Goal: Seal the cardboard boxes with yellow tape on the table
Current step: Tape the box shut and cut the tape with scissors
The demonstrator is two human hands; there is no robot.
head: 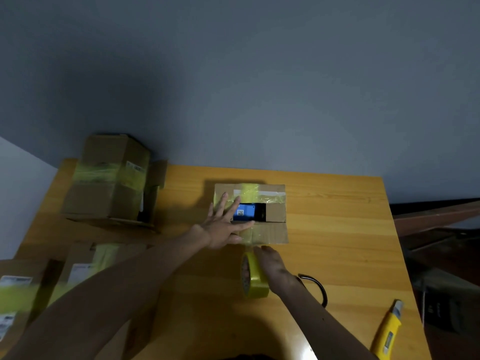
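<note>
Grey-blue wall up top, and below it a glossy honey-coloured wooden table (337,229) with a visible grain. At the middle of the far edge sits the small cardboard box (276,214), matte brown and rectangular. Its top flaps do not meet: a gap shows a blue item (245,211) with a small square code label on it, and a dark patch to its right. A translucent strip of yellow tape (249,193) crosses the flaps front to back, crinkled and shiny, with another band running sideways along the far flap.

The left hand (223,227) lies flat on the box's left side, fingers spread wide apart and straight, palm pressing down on the flap, fingertips reaching over the gap. The right hand (272,263) is just off the box's near edge, its back to the camera, with the roll of yellow tape (255,279) standing on its rim against the thumb side. The roll hides the thumb, so I cannot tell whether that hand is clamped on it.

Near the right wrist, a thin black cable (318,284) curves across the wood. By the near right corner lies a yellow utility knife (387,331), slim and plastic-bodied. At the far left corner a bigger taped box (104,193) stands tilted. Along the near left edge lie blurred labelled boxes (83,266), partly hidden by the left forearm.
</note>
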